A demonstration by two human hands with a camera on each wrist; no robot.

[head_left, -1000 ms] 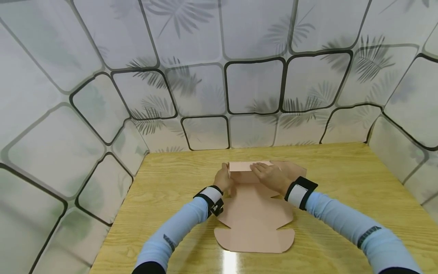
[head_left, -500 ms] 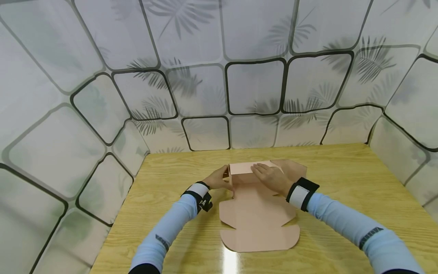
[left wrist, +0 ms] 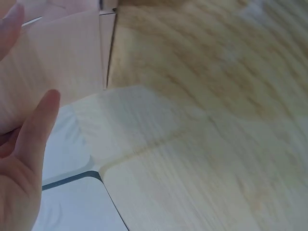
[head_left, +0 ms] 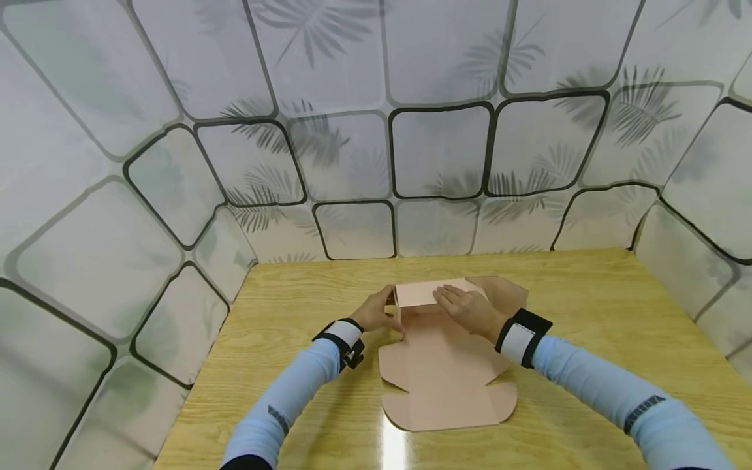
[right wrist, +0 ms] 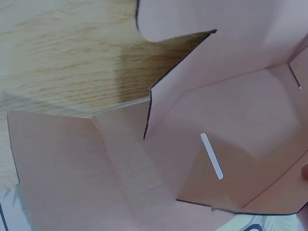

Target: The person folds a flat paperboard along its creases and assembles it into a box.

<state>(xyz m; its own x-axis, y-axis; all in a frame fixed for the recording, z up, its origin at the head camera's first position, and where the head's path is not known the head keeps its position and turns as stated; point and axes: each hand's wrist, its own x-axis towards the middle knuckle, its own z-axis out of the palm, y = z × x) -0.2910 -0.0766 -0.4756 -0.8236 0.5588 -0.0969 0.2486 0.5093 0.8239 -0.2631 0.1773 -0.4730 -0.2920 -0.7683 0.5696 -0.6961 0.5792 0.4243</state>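
Note:
A brown cardboard box blank [head_left: 446,359] lies partly folded on the table, its far wall raised and a narrow flap [head_left: 414,294] folded over at the top. My right hand [head_left: 470,310] rests on this flap with its fingers extended. At the wall's left end is my left hand [head_left: 376,310], thumb and fingers spread against the cardboard. The left wrist view shows the thumb [left wrist: 41,120] along the outside of an upright panel [left wrist: 67,57]. In the right wrist view, a white slot [right wrist: 212,156] shows in the cardboard beside an outspread side flap [right wrist: 62,159].
The wood-grain table [head_left: 294,287] extends around the box blank. Behind and beside it stand walls covered with patterned sheeting [head_left: 440,153]. The blank's rounded front flap [head_left: 449,408] lies flat toward the near table edge.
My left hand has shifted left, from over the blank to the outside of its left end. The near part of the blank has slid slightly right. My right hand stays on the top flap.

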